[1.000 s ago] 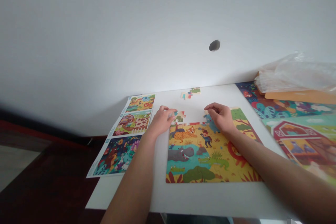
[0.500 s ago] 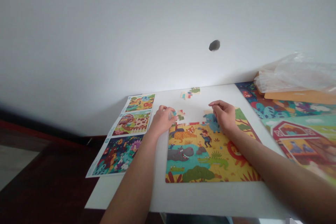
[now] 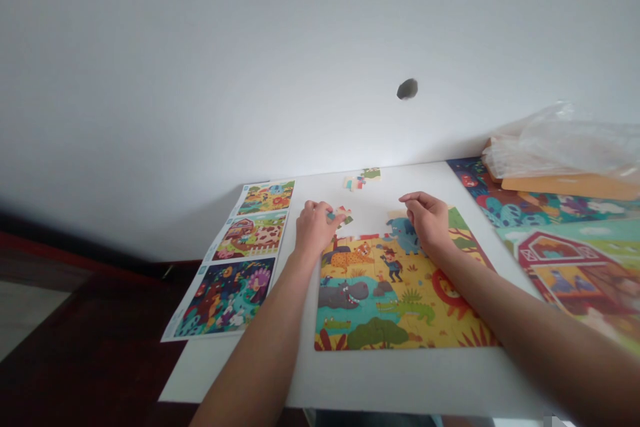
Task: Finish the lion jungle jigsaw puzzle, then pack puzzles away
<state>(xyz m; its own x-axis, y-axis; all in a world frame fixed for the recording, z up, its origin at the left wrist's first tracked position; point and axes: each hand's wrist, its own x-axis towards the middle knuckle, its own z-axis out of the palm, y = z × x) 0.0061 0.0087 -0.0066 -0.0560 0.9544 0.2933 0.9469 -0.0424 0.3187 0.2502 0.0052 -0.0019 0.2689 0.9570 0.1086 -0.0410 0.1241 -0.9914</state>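
Note:
A partly assembled jigsaw puzzle (image 3: pixel 370 293) of safari animals lies flat on the white table. Just beyond its upper left edge, my left hand (image 3: pixel 316 223) pinches a small puzzle piece (image 3: pixel 344 215), its fingers closed on the near side. Over the puzzle's upper right part is my right hand (image 3: pixel 426 219), fingers curled and the index finger pointing left. Nothing shows at its fingertips. The blue elephant (image 3: pixel 403 237) is just left of that hand. Two loose puzzle pieces (image 3: pixel 354 183) lie near the wall, the other one (image 3: pixel 371 174) partly green.
On the left, a printed sheet (image 3: pixel 233 287) with several pictures overhangs the table edge. A farm puzzle (image 3: pixel 560 250) and a dark-blue puzzle (image 3: pixel 470 177) lie at right, under a plastic bag (image 3: pixel 555 140) and an orange-brown packet (image 3: pixel 570 185). The wall (image 3: pixel 320 80) rises behind.
My left hand has shifted slightly right, and the piece in its fingers has turned and is gripped more closely. My right hand has hardly moved.

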